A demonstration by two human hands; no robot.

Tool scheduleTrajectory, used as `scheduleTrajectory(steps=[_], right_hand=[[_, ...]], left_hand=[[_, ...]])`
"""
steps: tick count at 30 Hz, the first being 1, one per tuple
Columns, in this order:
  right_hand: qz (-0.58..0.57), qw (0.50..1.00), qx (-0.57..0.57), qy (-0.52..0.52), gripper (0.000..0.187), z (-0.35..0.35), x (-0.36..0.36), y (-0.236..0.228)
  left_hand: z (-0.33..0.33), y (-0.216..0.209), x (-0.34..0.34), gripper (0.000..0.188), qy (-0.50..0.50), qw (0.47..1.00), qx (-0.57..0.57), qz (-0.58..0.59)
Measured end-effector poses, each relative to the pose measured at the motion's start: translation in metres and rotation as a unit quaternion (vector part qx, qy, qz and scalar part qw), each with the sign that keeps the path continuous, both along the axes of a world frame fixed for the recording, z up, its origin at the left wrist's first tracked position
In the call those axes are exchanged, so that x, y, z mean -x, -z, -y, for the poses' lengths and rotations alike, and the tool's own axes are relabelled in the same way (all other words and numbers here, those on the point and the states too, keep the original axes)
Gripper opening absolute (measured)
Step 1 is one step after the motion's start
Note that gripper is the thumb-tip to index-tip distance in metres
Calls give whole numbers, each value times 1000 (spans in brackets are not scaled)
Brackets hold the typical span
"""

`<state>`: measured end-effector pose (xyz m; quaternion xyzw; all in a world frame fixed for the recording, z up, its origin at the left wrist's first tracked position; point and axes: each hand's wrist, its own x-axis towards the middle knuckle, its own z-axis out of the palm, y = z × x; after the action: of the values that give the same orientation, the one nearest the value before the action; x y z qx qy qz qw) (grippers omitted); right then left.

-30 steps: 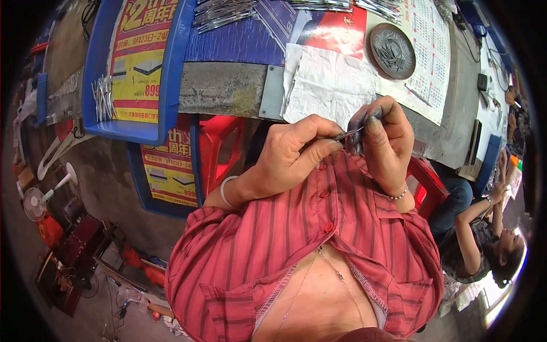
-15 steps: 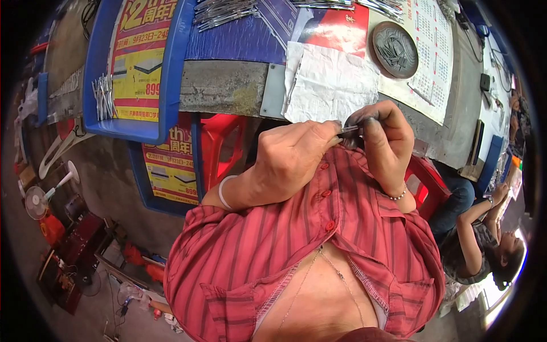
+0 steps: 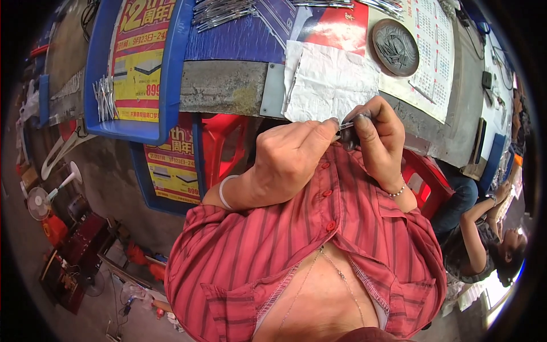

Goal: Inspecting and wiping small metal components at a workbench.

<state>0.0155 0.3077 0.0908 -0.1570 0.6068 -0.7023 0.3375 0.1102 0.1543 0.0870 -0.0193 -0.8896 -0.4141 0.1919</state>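
Observation:
My left hand [image 3: 293, 157] is closed in a pinch just beyond the front of my striped shirt. Between it and my right hand [image 3: 380, 139] sits a small slim metal piece [image 3: 346, 125], gripped at both ends by thumbs and fingertips. Its exact kind is too small to tell. The right fingertips are darkened with grey. Just past both hands, a crumpled white cloth or paper [image 3: 333, 80] lies on the table edge, with a thin metal rod [image 3: 294, 78] on its left side. A round dish [image 3: 395, 47] of small dark metal pieces stands beyond it to the right.
A blue tray [image 3: 171, 74] with a bundle of thin metal rods [image 3: 105, 98] stands at the left. More metal rods [image 3: 225, 12] lie at the far side. Another blue tray [image 3: 149, 196] is lower down. A red stool [image 3: 219, 145] is under the table; a person [image 3: 478, 239] sits at the right.
My right hand has shifted slightly left and up, and its fingers have re-angled. More of the bright metal piece shows between the hands. The left hand has barely moved.

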Motion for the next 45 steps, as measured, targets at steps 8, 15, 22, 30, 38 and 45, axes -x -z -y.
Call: scheduleTrajectory(steps=[8,15,22,30,38,45], right_hand=[[41,999,7,5,18,1,0,8],[64,998,-7,3,18,2,1,13],[45,998,-13,34,16,1,-1,12],[41,999,-25,25,16,1,-3,10],[47,998,-15,32,17,4,-8,15],[81,996,-13,38,16,11,-3,12]], left_hand=[[-2,-1,2,27,-12,999,33,7],[-3,6,4,25,-23,996,85,-28],[-4,4,4,23,-21,996,84,-8],[-5,4,0,25,-18,995,97,-6],[-4,4,-2,26,-17,995,99,3],[0,-5,1,22,-36,997,70,24]])
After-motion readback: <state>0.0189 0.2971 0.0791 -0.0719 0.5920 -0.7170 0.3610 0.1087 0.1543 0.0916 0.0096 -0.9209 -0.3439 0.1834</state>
